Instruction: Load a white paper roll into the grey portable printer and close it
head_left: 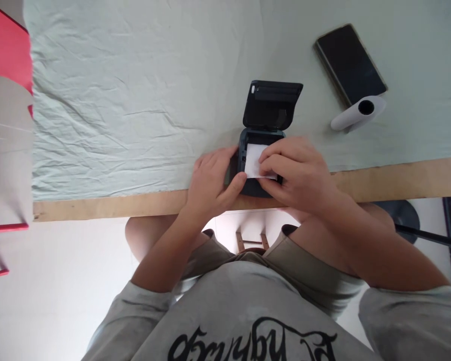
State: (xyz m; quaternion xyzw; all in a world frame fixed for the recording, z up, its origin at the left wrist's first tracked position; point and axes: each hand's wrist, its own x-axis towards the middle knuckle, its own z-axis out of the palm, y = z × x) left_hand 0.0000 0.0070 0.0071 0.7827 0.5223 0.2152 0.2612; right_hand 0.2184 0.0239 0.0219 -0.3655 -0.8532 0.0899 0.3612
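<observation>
A small dark portable printer (271, 106) sits at the near edge of the table, its lid tipped open away from me. White paper (252, 159) fills its open compartment. My left hand (213, 181) grips the printer's left side, with the thumb at the near corner by the paper. From the right, my right hand (299, 171) bends over the compartment, thumb and fingers closed on the paper. Its fingers hide the paper's right part.
To the right, a loose white paper roll (355, 115) with a dark hollow core lies against a black phone (350, 65). A pale green cloth (135, 100) covers the table up to its wooden edge (406, 179). Pink-red objects (7, 50) stand at the far left.
</observation>
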